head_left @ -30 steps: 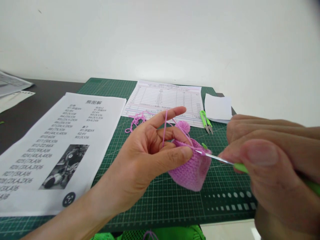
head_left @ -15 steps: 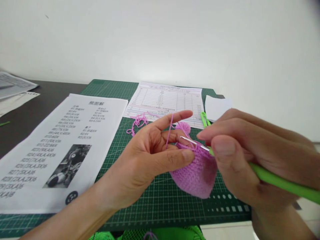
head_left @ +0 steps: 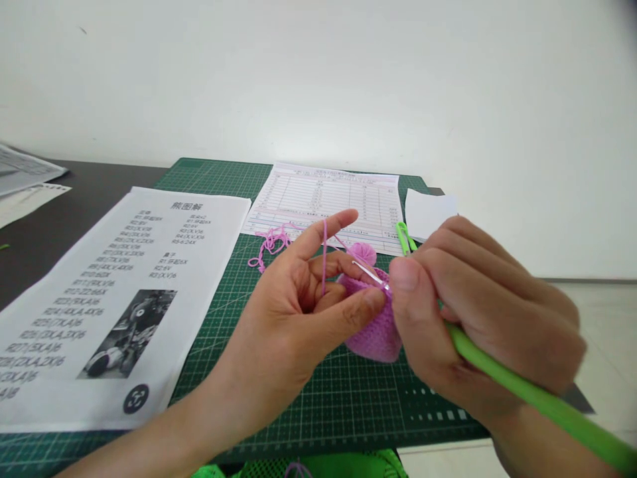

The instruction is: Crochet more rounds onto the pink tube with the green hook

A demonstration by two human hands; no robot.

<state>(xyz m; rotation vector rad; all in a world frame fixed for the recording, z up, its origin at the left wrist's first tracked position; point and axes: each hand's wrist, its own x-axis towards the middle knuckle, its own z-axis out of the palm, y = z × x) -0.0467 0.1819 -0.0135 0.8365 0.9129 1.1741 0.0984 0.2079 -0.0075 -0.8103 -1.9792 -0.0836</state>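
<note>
My left hand point(head_left: 293, 318) pinches the upper edge of a pink crocheted piece point(head_left: 375, 335) between thumb and fingers. A strand of pink yarn point(head_left: 324, 259) runs over its raised index finger. My right hand point(head_left: 478, 318) is closed around the green handle of a crochet hook point(head_left: 517, 382). The hook's silver tip reaches past the edge of the crochet, near my left thumb, and points up and left. My right thumb covers part of the piece. Behind the hands lies a small round pink crocheted piece or yarn bundle point(head_left: 362, 253); which one I cannot tell.
A green cutting mat point(head_left: 298, 398) covers the dark table. A printed pattern sheet point(head_left: 114, 265) lies left, a lined table sheet point(head_left: 328, 192) behind, a white paper point(head_left: 430, 214) at back right. Loose pink yarn point(head_left: 273, 244) and a green stitch marker point(head_left: 403, 238) lie nearby.
My right hand has moved left and closer to my left hand, with the hook's handle now angled more steeply. My left index finger and the yarn strand have shifted left.
</note>
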